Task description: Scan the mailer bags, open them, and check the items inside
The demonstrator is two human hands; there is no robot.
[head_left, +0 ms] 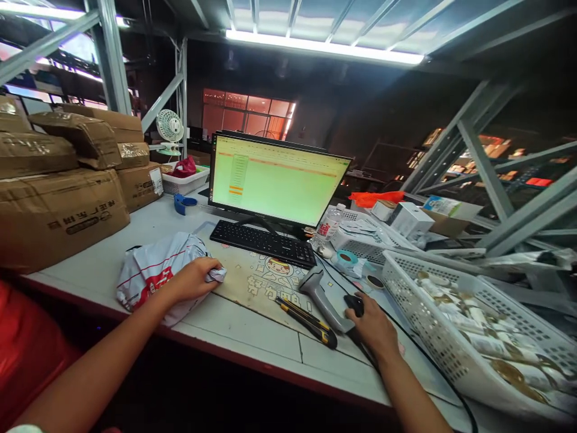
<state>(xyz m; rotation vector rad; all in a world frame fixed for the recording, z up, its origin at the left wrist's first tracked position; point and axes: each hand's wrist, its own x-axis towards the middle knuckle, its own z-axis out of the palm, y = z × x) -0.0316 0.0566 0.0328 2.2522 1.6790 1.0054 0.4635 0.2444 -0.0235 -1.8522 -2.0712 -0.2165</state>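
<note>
Currently, left hand (201, 278) clenched on crumpled end of white plastic bag (142, 270); bag lies on desk (265, 328), 9 o'clock from that hand. Right hand (377, 329) lies over black mouse (354, 304), fingers draped; can't tell how firm the grip is. From right hand: scanner (325, 300) at 10, box cutter (311, 326) at 9, just beside the scanner; white basket (419, 337) of packets (478, 337) at 3. Keyboard (264, 242) at 2 from left hand. Monitor (274, 180) lit, at 12 from keyboard.
</note>
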